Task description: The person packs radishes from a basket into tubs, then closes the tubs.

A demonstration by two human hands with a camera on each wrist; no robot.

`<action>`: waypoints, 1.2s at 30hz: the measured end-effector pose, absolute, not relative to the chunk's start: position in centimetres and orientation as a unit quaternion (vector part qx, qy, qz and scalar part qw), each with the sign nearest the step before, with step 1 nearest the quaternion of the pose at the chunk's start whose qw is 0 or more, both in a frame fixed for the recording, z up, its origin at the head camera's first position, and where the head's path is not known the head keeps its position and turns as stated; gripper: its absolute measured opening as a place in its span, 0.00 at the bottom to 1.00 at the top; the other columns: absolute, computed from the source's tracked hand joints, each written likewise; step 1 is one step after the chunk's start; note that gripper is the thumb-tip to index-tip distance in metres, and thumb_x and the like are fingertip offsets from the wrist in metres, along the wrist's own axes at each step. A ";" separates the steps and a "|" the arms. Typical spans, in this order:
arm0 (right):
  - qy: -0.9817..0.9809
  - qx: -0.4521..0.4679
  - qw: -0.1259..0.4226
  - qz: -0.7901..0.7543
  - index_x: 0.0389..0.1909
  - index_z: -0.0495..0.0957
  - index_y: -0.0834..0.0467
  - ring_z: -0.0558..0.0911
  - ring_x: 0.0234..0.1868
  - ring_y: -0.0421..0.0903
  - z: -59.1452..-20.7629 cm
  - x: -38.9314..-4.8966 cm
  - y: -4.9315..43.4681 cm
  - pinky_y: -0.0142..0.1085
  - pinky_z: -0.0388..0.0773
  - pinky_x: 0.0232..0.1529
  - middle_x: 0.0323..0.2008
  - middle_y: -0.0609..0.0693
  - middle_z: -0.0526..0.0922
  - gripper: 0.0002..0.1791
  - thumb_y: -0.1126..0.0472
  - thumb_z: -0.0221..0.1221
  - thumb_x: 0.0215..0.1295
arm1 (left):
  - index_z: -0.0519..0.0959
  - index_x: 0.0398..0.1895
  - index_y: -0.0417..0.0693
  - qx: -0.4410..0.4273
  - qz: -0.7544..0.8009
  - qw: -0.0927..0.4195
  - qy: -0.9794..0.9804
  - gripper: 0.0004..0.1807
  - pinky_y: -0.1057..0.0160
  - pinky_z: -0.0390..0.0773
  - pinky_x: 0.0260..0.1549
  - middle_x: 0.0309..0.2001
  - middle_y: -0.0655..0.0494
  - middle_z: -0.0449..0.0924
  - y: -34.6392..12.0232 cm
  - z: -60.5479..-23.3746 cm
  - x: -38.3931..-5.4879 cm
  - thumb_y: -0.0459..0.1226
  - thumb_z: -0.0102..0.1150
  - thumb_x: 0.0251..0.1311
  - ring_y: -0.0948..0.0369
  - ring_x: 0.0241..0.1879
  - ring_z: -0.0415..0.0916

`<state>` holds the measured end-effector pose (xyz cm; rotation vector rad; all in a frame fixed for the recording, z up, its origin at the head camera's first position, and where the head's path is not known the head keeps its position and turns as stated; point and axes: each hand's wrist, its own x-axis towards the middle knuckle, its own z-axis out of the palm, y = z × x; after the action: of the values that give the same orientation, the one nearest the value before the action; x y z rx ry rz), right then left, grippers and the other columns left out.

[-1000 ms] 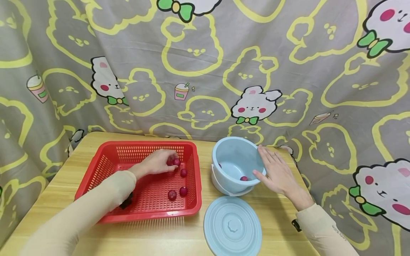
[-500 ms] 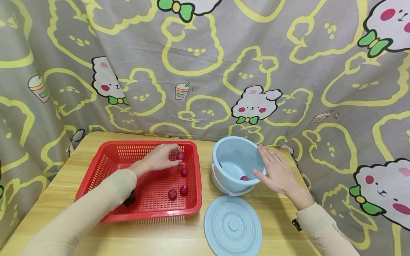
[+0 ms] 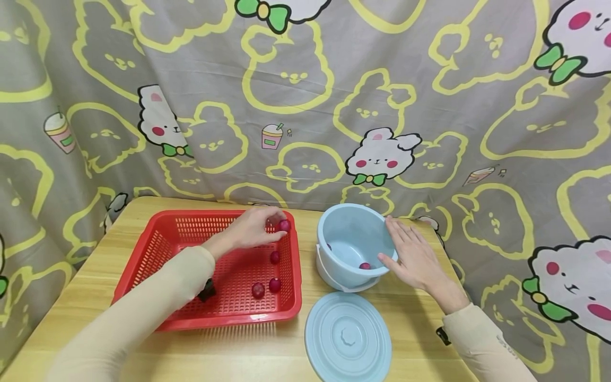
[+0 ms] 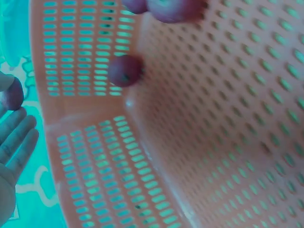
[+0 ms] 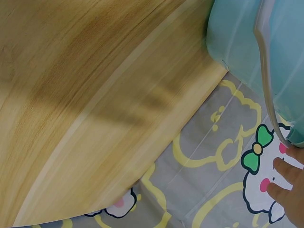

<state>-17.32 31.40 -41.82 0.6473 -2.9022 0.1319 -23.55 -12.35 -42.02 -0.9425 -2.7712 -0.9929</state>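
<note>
In the head view my left hand [image 3: 254, 228] pinches a dark-red plum [image 3: 285, 225] between thumb and fingertips at the far right corner of the red basket [image 3: 224, 320]. The left wrist view shows the same held plum [image 4: 13, 95] beyond the basket wall. Three more plums lie along the basket's right side, among them a plum [image 3: 275, 257] towards the back. My right hand [image 3: 414, 255] rests with straight fingers against the right rim of the light blue bucket [image 3: 331, 269]. Inside the bucket a plum [image 3: 365, 266] shows on the bottom, with another partly hidden at the left.
A round blue lid [image 3: 348, 336] lies in front of the bucket on the wooden table [image 3: 420, 339]. The patterned curtain [image 3: 305, 127] hangs behind the table and down its sides. A white handle [image 5: 265, 61] hangs down the bucket's side.
My left hand has lifted the plum and moved it right and back, from inside the basket to its far right corner. The right hand has stayed at the bucket.
</note>
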 end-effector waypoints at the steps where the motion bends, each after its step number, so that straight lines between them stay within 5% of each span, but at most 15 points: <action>1: -0.971 0.218 0.084 0.044 0.84 0.51 0.63 0.60 0.83 0.63 -41.8 -17.4 31.4 0.63 0.56 0.81 0.84 0.61 0.57 0.51 0.40 0.59 0.72 | 0.82 0.52 0.54 -0.306 -0.321 0.026 -0.896 0.18 0.52 0.86 0.56 0.46 0.58 0.90 -12.1 -41.8 -23.6 0.44 0.74 0.61 0.60 0.49 0.87; 22: -0.970 0.220 0.086 0.051 0.84 0.50 0.63 0.60 0.83 0.63 -42.0 -17.4 31.4 0.64 0.56 0.80 0.83 0.61 0.58 0.51 0.39 0.59 0.72 | 0.82 0.53 0.52 -0.352 -0.351 0.035 -0.867 0.19 0.56 0.88 0.46 0.47 0.56 0.90 -7.3 -38.6 -23.2 0.43 0.74 0.61 0.57 0.48 0.86; 36: -0.969 0.223 0.092 0.047 0.84 0.51 0.64 0.61 0.82 0.65 -42.1 -17.4 31.3 0.64 0.56 0.80 0.83 0.62 0.58 0.51 0.40 0.59 0.72 | 0.83 0.53 0.50 -0.406 -0.358 0.043 -0.840 0.17 0.53 0.87 0.52 0.47 0.55 0.90 -4.5 -37.7 -22.8 0.40 0.73 0.61 0.58 0.48 0.86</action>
<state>-17.45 31.35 -42.08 0.6631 -2.8781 0.1396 -22.80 -4.49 -37.70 -1.2420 -2.5689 -1.0945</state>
